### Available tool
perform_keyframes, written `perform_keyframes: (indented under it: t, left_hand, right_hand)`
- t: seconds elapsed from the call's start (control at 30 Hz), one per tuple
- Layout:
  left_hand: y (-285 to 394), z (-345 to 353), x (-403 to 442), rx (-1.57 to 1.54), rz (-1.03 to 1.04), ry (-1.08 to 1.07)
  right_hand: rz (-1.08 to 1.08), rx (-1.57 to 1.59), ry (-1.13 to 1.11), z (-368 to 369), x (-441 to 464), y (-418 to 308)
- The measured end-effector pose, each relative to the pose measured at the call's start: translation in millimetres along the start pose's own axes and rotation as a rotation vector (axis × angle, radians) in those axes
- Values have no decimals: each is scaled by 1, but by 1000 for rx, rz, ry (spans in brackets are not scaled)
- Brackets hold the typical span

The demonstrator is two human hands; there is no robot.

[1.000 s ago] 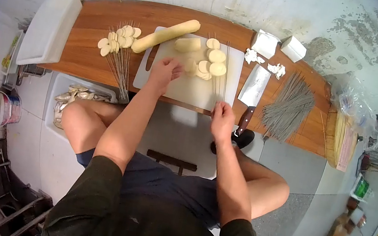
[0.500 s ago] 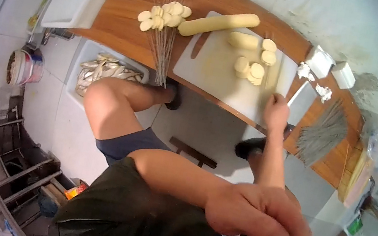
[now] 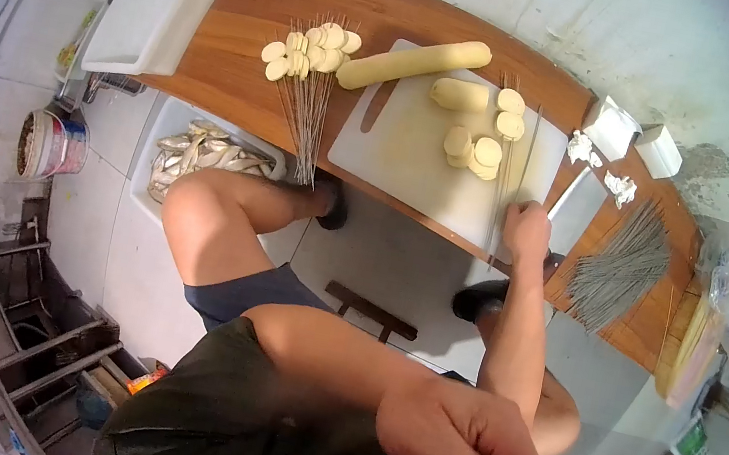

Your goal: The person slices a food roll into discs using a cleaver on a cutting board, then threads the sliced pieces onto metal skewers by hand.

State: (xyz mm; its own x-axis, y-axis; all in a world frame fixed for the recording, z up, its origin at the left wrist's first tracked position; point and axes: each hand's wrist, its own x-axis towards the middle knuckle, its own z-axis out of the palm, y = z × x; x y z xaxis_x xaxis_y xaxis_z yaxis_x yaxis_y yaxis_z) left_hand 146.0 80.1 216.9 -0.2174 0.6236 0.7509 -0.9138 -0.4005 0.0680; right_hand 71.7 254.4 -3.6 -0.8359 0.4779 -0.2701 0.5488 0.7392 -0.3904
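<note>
Pinched in the grip of the right hand (image 3: pixel 529 235) was one end of a thin, straight skewer (image 3: pixel 531 150), over the right side of the smooth white cutting board (image 3: pixel 393 150). Just left of it lay pale, round threaded slices (image 3: pixel 509 114), then loose stacked discs (image 3: pixel 484 156), a blunt stub (image 3: pixel 459 95) and a long, smooth roll (image 3: pixel 412 65) across the board's far left corner. Wood grain streaked the counter (image 3: pixel 254 23). Before the chest, the left hand (image 3: pixel 462 449) curled; I cannot tell whether it held anything.

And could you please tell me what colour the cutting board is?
The cutting board is white, seen best in the head view.
</note>
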Motion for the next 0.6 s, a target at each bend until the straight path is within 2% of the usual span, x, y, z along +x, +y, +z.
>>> perform_keyframes:
  t: [0.1,0.13,0.17,0.2,0.23,0.27,0.3,0.37,0.47,0.57,0.6]
  left_hand:
    - [37,-1,-7,424,-243,61]
    - [47,-5,-15,623,-270,209]
    - [61,-15,-20,991,-279,343]
    - [70,-23,-34,864,-526,776]
    - [77,-52,-53,916,-380,958]
    - [100,-77,-66,1185,-454,1200]
    - [120,-107,-93,1328,-380,1334]
    - [160,-145,-139,1690,-456,1390]
    - [174,-157,-146,2030,-725,1389]
    - [177,-181,-157,2322,-767,1039]
    - [179,-188,-158,2288,-772,1017]
  right_hand:
    - [8,0,-65,-4,7,1]
    - [26,-26,-133,-10,8,-1]
    - [42,-49,-203,-14,7,-2]
    - [45,-41,-167,-14,7,-1]
    - [23,-30,-152,-15,6,1]
    - [1,-17,-139,-16,4,3]
    - [-23,-4,-121,-18,5,5]
    - [-26,53,-85,-16,5,12]
    - [-11,104,-55,-19,3,9]
    - [-43,196,9,-14,3,12]
    - [-62,259,29,-12,3,14]
